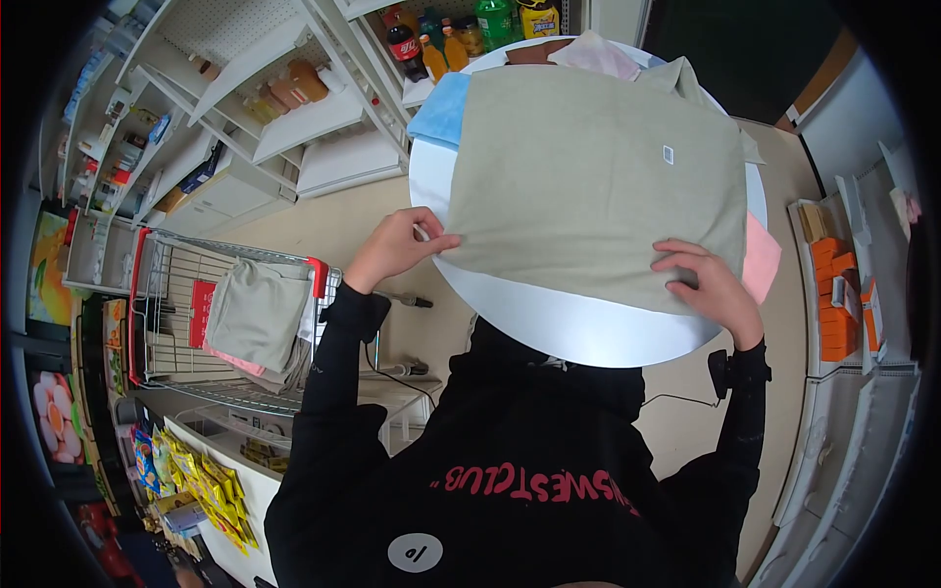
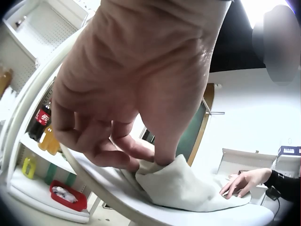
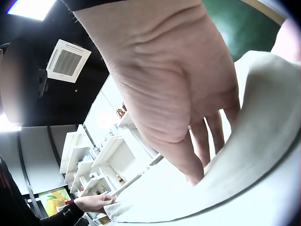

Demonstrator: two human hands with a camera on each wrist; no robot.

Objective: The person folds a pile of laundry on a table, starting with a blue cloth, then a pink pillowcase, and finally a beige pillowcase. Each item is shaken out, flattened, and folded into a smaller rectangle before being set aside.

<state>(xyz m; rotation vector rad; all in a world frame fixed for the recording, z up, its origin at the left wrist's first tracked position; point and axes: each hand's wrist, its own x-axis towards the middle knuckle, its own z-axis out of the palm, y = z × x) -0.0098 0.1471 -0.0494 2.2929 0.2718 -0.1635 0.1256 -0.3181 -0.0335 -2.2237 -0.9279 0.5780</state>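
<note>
A grey-green cloth [image 1: 598,176] with a small white label lies spread over a round white table [image 1: 588,333]. My left hand [image 1: 397,245] is at the cloth's near left corner; in the left wrist view, thumb and fingers of that hand [image 2: 127,89] pinch a raised fold. At the near right part, my right hand [image 1: 711,284] rests on the cloth with its fingers spread and lightly bent. The right wrist view shows its fingertips [image 3: 197,176] touching the fabric. A blue cloth [image 1: 441,113] and a pink cloth [image 1: 762,260] stick out from under it.
A shopping cart [image 1: 147,304] at the left holds folded cloths [image 1: 257,312]. Shelves with bottles [image 1: 404,49] stand behind the table, and shelving with orange boxes [image 1: 835,304] runs along the right. Yellow snack bags [image 1: 211,485] hang at the lower left.
</note>
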